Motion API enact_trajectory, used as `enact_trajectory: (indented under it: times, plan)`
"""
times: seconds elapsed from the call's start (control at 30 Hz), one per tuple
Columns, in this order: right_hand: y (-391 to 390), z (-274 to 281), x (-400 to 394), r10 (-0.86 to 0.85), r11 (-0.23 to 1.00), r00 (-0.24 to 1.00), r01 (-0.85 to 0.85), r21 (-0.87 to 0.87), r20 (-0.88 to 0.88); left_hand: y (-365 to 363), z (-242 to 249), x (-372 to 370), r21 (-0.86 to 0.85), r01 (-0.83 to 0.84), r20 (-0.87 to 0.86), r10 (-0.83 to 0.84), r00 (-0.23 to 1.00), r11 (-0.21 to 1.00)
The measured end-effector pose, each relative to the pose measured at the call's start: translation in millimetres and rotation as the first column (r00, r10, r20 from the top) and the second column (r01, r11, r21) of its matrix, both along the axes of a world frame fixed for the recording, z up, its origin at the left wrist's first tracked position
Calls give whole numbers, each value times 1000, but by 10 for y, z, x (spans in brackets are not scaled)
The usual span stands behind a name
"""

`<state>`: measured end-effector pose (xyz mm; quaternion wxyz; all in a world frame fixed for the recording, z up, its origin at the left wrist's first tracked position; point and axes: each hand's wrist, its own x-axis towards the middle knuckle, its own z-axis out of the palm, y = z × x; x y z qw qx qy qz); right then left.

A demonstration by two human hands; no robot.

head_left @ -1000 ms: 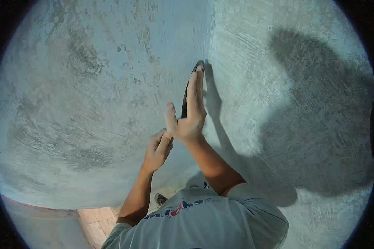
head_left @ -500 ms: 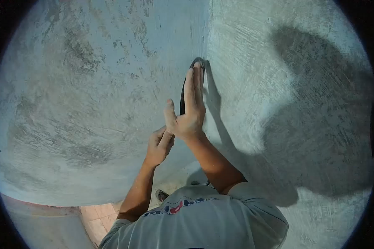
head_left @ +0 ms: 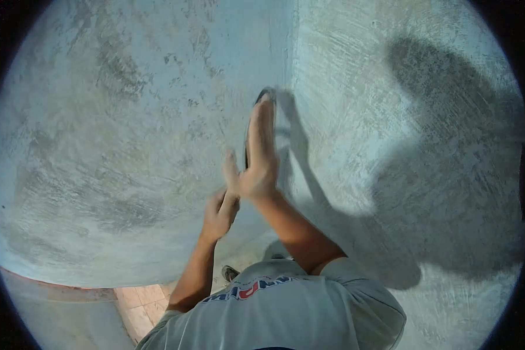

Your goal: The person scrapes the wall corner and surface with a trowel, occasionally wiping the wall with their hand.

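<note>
My right hand (head_left: pixel 255 160) is stretched out flat, fingers together and thumb apart, lying along the dark blade of a trowel (head_left: pixel 248 147). The blade stands on edge at the inner corner of two grey plastered walls (head_left: pixel 290 64), and its tip shows above my fingertips. Just below, my left hand (head_left: pixel 219 213) is closed around the trowel's lower end, which the fist hides. Both hands and the blade are blurred by motion.
The rough plaster wall on the left (head_left: pixel 116 134) bulges toward me. The right wall (head_left: pixel 379 116) carries my large shadow. Lower left lies a reddish ledge and tiled floor (head_left: pixel 137 306). A shoe (head_left: pixel 230 273) shows above my grey shirt (head_left: pixel 286 315).
Both hands and the trowel have shifted a little to the left, away from the corner line, and now look blurred.
</note>
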<state>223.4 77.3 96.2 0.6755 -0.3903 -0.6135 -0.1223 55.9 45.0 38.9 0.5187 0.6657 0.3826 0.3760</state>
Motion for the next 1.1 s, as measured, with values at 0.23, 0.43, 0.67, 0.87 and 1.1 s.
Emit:
enact_trajectory:
  times: [0.23,0.43,0.67,0.87,1.1]
  plan:
    - [-162,-119,-419,8,992,996,3,-124,87,-67,-433,-434,-117,-3,154,21,988,993]
    - [-208,-319,-431,50,994,992,-39,-98,114,-284,-683,-402,-109,-31,191,52,980,994]
    - [155,210,123,-115,993,992,115,5,59,153,297,172,106,5,-58,2,998,994]
    - [-241,-351,-543,64,986,984,-37,-165,166,-311,-683,-355,-143,-112,228,143,963,983]
    - [113,167,188,-88,994,995,85,70,48,125,195,215,130,6,-2,-6,1000,991]
